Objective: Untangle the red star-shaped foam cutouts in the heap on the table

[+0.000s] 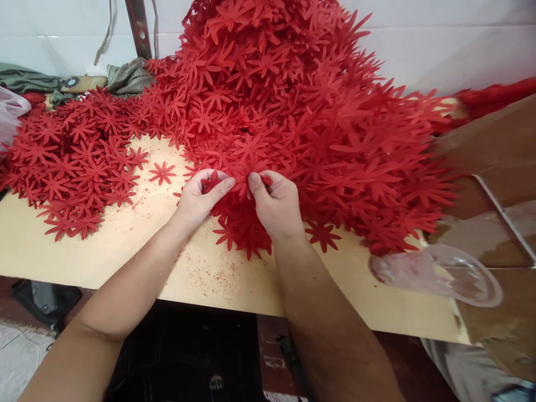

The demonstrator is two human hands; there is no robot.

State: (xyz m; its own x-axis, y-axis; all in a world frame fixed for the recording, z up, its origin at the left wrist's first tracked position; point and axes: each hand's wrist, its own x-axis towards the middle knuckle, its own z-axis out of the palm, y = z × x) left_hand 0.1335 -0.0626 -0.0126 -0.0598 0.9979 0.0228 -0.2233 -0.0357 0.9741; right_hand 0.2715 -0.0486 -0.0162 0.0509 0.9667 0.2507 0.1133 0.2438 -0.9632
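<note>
Nearest the camera, 2 bare forearms reach forward over the near edge of the tan tabletop (84, 245). The left hand (196, 201) is curled nearly shut, thumb pressed toward the index finger, pinching red flower cutouts at the foot of the heap. The right hand (276, 204) is likewise closed to a pinch, thumb up, gripping the same small bunch of cutouts (240, 184) between the 2 hands. How many pieces are in that bunch cannot be told; they overlap.

Bare tabletop lies in a wide band along the near edge, under and left of the left forearm, dusted with red crumbs (209, 273). 1 single flower (162, 172) lies alone on bare surface just left of the left hand. 1 more (322, 234) sits at the heap's near fringe, right of the right wrist.

At the right edge, 1 clear plastic bag (444, 273) overhangs the table corner, near a brown board (494, 151).

Farther back, 1 big heap of red flowers (293, 100) rises to the top of frame, far too many to count. A flatter spread (75, 162) covers the left rear. Behind it, grey-green cloth (125, 75) and a white wall (439, 50).
</note>
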